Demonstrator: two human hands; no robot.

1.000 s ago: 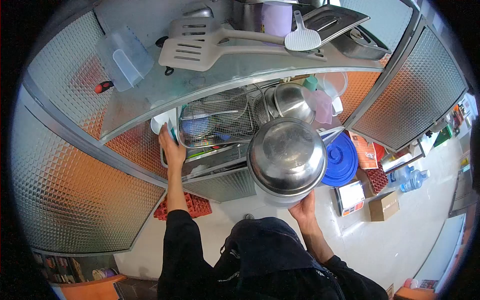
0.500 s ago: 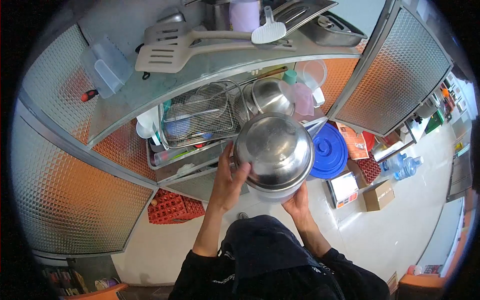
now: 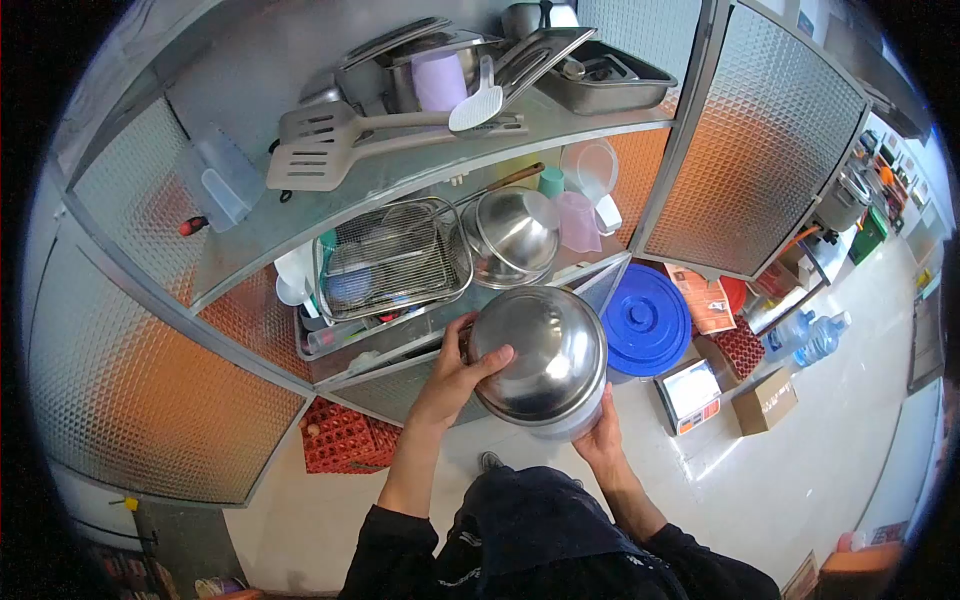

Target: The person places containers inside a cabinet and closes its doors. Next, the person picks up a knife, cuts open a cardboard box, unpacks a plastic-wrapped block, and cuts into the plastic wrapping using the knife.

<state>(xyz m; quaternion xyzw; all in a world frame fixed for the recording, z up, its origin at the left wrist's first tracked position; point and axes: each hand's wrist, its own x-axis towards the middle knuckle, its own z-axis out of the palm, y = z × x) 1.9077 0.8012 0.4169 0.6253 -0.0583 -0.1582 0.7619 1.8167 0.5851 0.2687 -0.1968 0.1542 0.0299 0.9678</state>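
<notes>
I hold an upturned, shiny steel mixing bowl [image 3: 540, 350] in front of my body with both hands. Under its rim shows the edge of a whitish, see-through container [image 3: 562, 428]. My left hand [image 3: 455, 380] is closed on the left side, its thumb lying on the steel. Around the lower right side, my right hand [image 3: 601, 432] grips near the whitish container; its fingertips are partly hidden. Just beyond, more steel bowls [image 3: 515, 235] rest on the lower shelf beside a wire mesh basket [image 3: 395, 255].
Slotted spatulas [image 3: 315, 165], a white spoon [image 3: 480, 105] and a metal tray [image 3: 610, 90] lie on the upper shelf [image 3: 400, 180]. A blue lid [image 3: 648, 320] covers a bin at right, near a cardboard box [image 3: 765, 402]. A red crate [image 3: 345, 438] stands below left. Textured-glass doors [image 3: 755, 150] hang open.
The view has shifted, so the shelves sit lower and further left in it. Both hands still hold the steel bowl, which appears slightly lower in the picture.
</notes>
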